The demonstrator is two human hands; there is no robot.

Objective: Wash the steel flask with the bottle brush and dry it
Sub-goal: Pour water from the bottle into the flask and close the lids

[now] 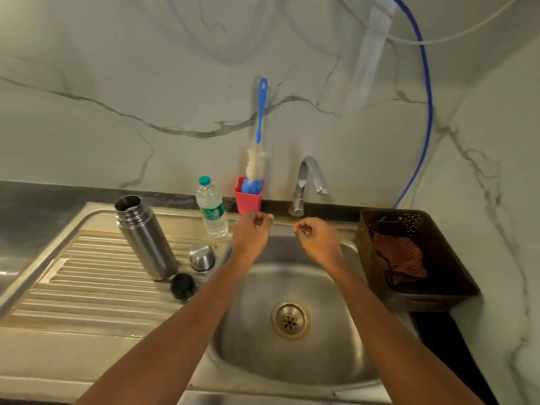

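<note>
A round steel sink point(263, 361) with a ringed brass-toned drain point(290, 318) lies nearest. On its ribbed draining board point(87, 287) to the left, by the board's right edge, sits a black round stopper point(182, 285). Just behind it is a domed steel cap point(201, 256).

The steel flask point(146, 241) stands upright and open beside them on the board, a brushed cylinder with a threaded neck. No writing shows on it.

Over the far side of the sink, the left hand point(251, 232) and right hand point(315, 238) are loosely clenched and hold nothing.

At the sink's right edge a brown perforated plastic basket point(409, 220) holds a crumpled patterned cloth point(399, 258).

Along the back edge stand a clear plastic water bottle point(211, 209) with a green cap and a green label too blurred to read, and a square red cup point(248, 201). The bottle brush point(261, 118) stands in the cup, its blue handle leaning on the marbled wall. Beside it is a chrome tap point(304, 185).
</note>
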